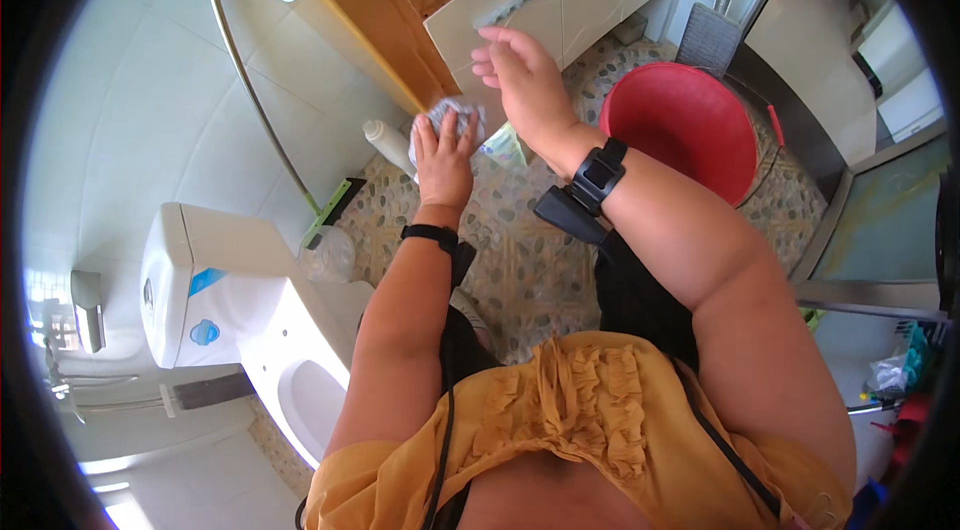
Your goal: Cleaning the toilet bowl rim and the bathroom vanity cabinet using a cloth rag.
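A grey-white cleaning cloth point(452, 114) lies under my left hand point(443, 158), whose fingers press it at the lower corner of the wooden cabinet point(395, 15). My right hand point(528, 80) is raised in front of a pale cabinet door point(500, 20). Its fingers are loosely bent and apart, with nothing seen in them; whether the fingertips touch the door I cannot tell. Beside my left hand a white bottle point(385, 142) leans on the pebble-patterned floor. Between the two hands, low by the door, shows a pale patterned packet point(504, 147).
A red bucket point(680, 120) stands right of my right forearm, a grey flat mop point(710, 38) behind it. At the left are a green-handled floor squeegee point(255, 95) against the tiled wall and a white toilet point(230, 300). A glass-panelled door point(880, 230) borders the right.
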Demonstrator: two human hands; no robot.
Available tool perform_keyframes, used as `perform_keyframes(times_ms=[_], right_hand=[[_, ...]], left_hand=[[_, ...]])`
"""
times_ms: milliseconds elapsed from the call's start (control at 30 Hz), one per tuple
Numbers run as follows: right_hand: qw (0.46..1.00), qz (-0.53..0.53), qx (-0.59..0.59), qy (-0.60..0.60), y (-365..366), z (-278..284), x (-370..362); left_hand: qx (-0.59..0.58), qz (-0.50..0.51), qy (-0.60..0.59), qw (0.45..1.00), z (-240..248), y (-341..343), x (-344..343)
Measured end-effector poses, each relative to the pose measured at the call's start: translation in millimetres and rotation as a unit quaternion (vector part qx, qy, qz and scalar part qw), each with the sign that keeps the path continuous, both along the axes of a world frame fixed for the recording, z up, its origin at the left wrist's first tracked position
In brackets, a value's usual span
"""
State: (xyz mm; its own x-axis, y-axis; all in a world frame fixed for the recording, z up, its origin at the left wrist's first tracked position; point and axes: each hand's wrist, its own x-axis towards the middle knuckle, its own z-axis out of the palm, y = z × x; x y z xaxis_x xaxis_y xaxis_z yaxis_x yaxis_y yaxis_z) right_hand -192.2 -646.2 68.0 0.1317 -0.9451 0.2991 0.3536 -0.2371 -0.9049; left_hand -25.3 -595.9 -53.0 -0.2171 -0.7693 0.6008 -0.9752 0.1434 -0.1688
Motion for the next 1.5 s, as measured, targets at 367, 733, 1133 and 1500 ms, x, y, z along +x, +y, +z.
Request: perform_keyframes(times_ms=[367,733,1133,1500], right_hand=[[0.999,0.011,-0.033,0.012,11,16,33],[0.998,0.057,-0.007,0.017,13,1,37],[0.993,0.071,0.065,0.063,8,-23,26],[0.992,0.080,0.093,0.026,5,-19,8]], left_hand=[[0.123,0.259,0.241,0.927,-45,65,192],[-0.127,-0.216,0.706,0.663,184,34,17],[-0.234,-0.087,0.427,0.869,150,-37,-19],[-0.201,-0.089,0.559,0.800,74,-44,-15]])
